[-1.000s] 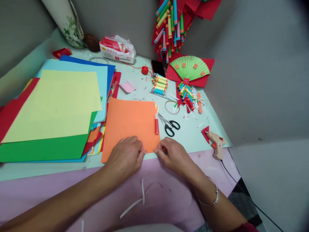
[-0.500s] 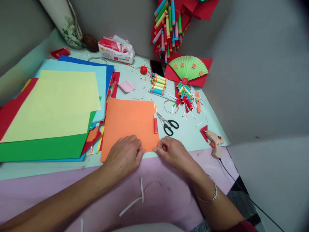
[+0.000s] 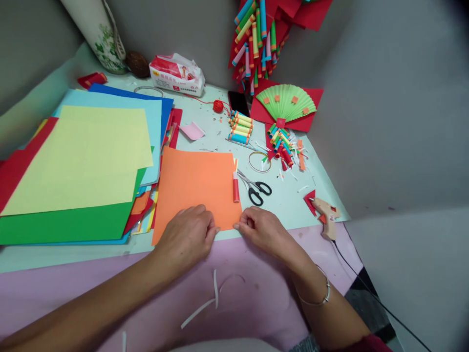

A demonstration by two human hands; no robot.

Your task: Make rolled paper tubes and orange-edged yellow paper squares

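A sheet of orange paper [image 3: 200, 181] lies flat before me, its near edge under my fingers. My left hand [image 3: 192, 232] rests over the lower part of the sheet, fingers curled, with thumb and forefinger closed at the near edge. At the sheet's near right corner, my right hand [image 3: 260, 227] pinches the same edge between thumb and forefinger. What exactly lies between the fingertips is partly hidden. On the sheet's right edge sits a red glue stick [image 3: 236, 189], and beside it are black-handled scissors [image 3: 256, 188], apart from both hands.
Coloured paper sheets [image 3: 84, 156] are stacked at left. A glue gun [image 3: 327, 215] with its cord lies at right. Farther back are small paper rolls [image 3: 241, 127], a green paper fan [image 3: 287, 100], a tissue pack [image 3: 178, 76] and a phone [image 3: 239, 103]. Paper strips [image 3: 198, 313] lie nearest me.
Almost nothing differs. Both hands hold their places at the near edge of the orange paper, with only a tiny shift of the fingertips.
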